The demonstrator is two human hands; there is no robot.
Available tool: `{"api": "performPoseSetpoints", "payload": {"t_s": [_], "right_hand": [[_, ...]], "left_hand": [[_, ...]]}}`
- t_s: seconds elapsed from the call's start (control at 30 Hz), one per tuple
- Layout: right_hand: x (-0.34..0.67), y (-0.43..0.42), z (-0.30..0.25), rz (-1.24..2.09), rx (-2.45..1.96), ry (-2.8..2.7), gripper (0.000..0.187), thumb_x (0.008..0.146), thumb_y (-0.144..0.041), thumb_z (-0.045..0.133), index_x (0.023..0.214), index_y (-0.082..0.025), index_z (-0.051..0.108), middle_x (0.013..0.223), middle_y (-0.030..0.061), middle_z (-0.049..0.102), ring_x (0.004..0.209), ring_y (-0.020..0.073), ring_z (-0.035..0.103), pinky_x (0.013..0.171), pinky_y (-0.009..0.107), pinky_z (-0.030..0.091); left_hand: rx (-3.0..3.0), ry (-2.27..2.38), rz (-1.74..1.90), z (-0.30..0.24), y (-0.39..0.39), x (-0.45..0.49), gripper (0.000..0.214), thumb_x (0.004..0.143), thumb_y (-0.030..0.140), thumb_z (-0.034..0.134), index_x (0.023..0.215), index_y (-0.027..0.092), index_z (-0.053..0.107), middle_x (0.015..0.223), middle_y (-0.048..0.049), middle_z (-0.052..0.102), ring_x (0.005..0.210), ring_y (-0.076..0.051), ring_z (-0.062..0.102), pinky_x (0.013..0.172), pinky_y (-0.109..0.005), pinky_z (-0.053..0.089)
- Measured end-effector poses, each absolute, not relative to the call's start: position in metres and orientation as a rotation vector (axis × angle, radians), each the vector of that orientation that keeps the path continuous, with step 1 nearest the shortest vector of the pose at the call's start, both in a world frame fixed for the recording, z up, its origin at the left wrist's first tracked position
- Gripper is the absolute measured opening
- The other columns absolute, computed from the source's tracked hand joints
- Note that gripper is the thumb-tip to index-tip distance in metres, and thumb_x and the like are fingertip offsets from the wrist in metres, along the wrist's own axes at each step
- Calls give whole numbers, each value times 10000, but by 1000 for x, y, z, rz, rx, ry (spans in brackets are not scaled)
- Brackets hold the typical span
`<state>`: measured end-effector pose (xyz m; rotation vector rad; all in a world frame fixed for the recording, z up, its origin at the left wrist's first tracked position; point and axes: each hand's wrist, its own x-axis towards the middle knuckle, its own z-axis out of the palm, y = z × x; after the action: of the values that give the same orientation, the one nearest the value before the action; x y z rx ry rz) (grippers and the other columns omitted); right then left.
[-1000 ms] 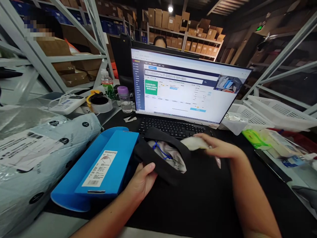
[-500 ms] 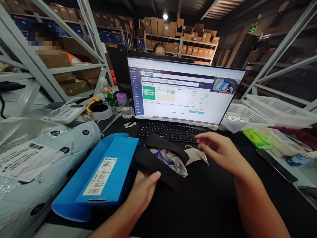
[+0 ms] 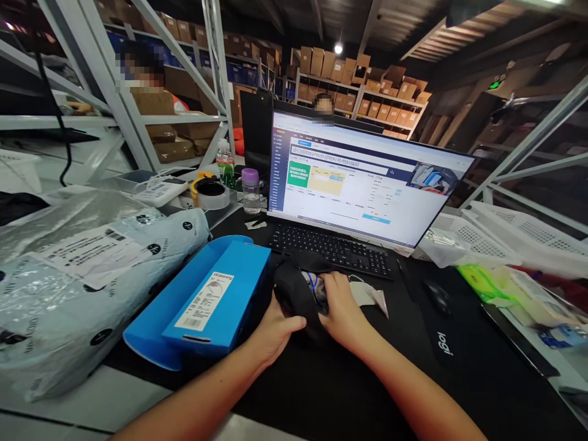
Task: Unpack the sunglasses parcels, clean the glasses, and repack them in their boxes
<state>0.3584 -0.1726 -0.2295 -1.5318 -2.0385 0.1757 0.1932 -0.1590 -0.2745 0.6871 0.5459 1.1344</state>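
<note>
A black fabric item that looks like a hat (image 3: 294, 288) is held above the desk mat, with grey crumpled material (image 3: 320, 293) and a blue cord inside its opening. My left hand (image 3: 275, 327) grips its left side, thumb lying across the near edge. At its opening, my right hand (image 3: 339, 303) is closed, with fingertips tucked in against the grey material and partly hidden. To the left lies a blue box (image 3: 250, 269) with a white label. A small pale tag or pouch (image 3: 370, 295) with a string rests just beyond my right hand.
A keyboard (image 3: 331, 248) and a monitor (image 3: 358, 177) stand behind the hat. On the left is a plastic-wrapped parcel (image 3: 169, 239). A lidded bottle (image 3: 251, 193) and tape roll (image 3: 214, 195) stand behind. A mouse (image 3: 436, 298) and white baskets (image 3: 487, 236) are on the right.
My right hand has moved left and down from beside the keyboard to the hat's opening, and its fingers have closed in there. My left hand still holds the hat. The view has shifted.
</note>
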Motion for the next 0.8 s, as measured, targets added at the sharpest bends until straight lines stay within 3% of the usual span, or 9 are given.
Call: {"api": "performPoseSetpoints", "payload": {"t_s": [0.13, 0.23, 0.3, 0.4, 0.5, 0.63, 0.7, 0.8], "right_hand": [[364, -172, -223, 499, -1502, -1991, 433, 790, -166, 706, 1172, -215, 510, 1085, 66, 631, 986, 251, 615, 873, 406, 533], [368, -171, -221, 563, -1476, -2027, 526, 761, -153, 734, 1228, -229, 505, 1078, 40, 676, 917, 228, 659, 823, 375, 550], [367, -173, -223, 375, -1439, -2040, 514, 781, -109, 713, 1251, -219, 537, 1166, 79, 681, 1032, 256, 663, 890, 399, 553], [361, -179, -228, -5, -1345, -2058, 335, 865, -73, 616, 1185, -173, 620, 1213, 147, 687, 1103, 289, 662, 943, 440, 558], [356, -188, -228, -254, -1214, -2106, 241, 903, -78, 550, 1113, -136, 652, 1110, 162, 727, 1001, 272, 700, 872, 407, 595], [352, -200, -224, -565, -914, -2239, 233, 932, -73, 503, 1098, -88, 666, 1070, 156, 760, 739, 204, 703, 635, 315, 579], [349, -204, -222, -516, -857, -2315, 239, 936, -96, 520, 1123, -70, 666, 1106, 158, 756, 746, 202, 705, 625, 311, 569], [351, -206, -212, -75, -1164, -2353, 231, 925, -162, 572, 1134, -113, 657, 1162, 138, 726, 947, 247, 706, 790, 349, 583]], "left_hand": [[649, 556, 1094, -275, -158, 193, 823, 530, 45, 728, 1320, 230, 596, 1315, -92, 676, 1325, -356, 547, 1175, -522, 357], [647, 547, 1078, -272, -159, 195, 775, 531, 57, 708, 1286, 218, 631, 1249, -90, 710, 1289, -352, 577, 1152, -510, 390], [637, 555, 1083, -268, -162, 197, 748, 532, 72, 711, 1263, 216, 648, 1216, -82, 724, 1263, -341, 595, 1137, -494, 410], [599, 620, 1092, -262, -168, 200, 734, 508, 78, 727, 1226, 218, 673, 1163, -67, 742, 1190, -325, 637, 1094, -470, 454], [560, 694, 1108, -257, -171, 200, 736, 469, 63, 733, 1186, 224, 694, 1102, -42, 757, 1054, -273, 684, 1000, -398, 518], [467, 770, 1080, -256, -166, 198, 750, 393, 13, 674, 1114, 215, 719, 1035, -18, 766, 705, -133, 651, 706, -250, 551], [452, 784, 1054, -258, -162, 198, 753, 367, -9, 641, 1086, 199, 726, 1013, -23, 769, 639, -107, 618, 643, -228, 534], [450, 791, 1037, -262, -158, 198, 725, 395, -7, 637, 1086, 194, 723, 996, -33, 770, 764, -168, 680, 733, -265, 564]]}}
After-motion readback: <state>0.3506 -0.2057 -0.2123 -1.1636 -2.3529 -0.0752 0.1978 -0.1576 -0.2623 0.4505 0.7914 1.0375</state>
